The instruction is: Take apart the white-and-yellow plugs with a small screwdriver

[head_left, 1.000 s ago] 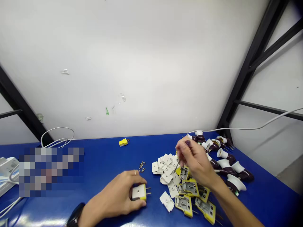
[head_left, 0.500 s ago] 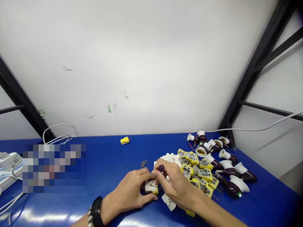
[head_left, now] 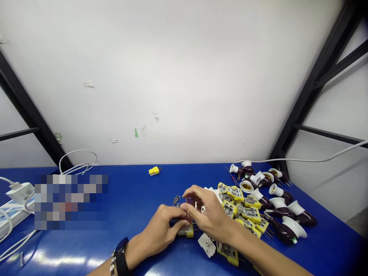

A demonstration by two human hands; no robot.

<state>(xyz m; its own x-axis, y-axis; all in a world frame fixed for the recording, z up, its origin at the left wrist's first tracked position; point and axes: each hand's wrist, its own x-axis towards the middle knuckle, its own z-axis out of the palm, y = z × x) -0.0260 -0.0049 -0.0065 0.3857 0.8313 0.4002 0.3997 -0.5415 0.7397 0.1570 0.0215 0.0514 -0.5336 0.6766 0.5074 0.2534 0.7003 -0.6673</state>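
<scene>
My right hand [head_left: 205, 211] is closed round the dark purple handle of a screwdriver [head_left: 189, 200], just above the plug. The thumb and fingertips of my left hand [head_left: 165, 224] pinch together near the screwdriver's lower end. Whatever lies between them is too small and covered to make out. Under the fingertips a yellow and white plug [head_left: 186, 232] lies on the table, its pins toward the right and its upper side partly hidden. Small screws [head_left: 176, 200] sit in a loose heap beyond my left hand. Close to my right wrist lies a white plug cover [head_left: 207, 245].
Opened yellow plug shells [head_left: 248, 212] are piled right of my hands. Beyond them lie several maroon and white lamp holders [head_left: 280, 205] and another screwdriver [head_left: 232, 176]. One yellow plug [head_left: 154, 171] lies toward the back. A power strip [head_left: 14, 214] with white cables stands at left.
My left fingers have come off the plug's sides into a pinch at the screwdriver's lower end. The screwdriver's tip no longer shows on the plug's face. The view has shifted slightly left.
</scene>
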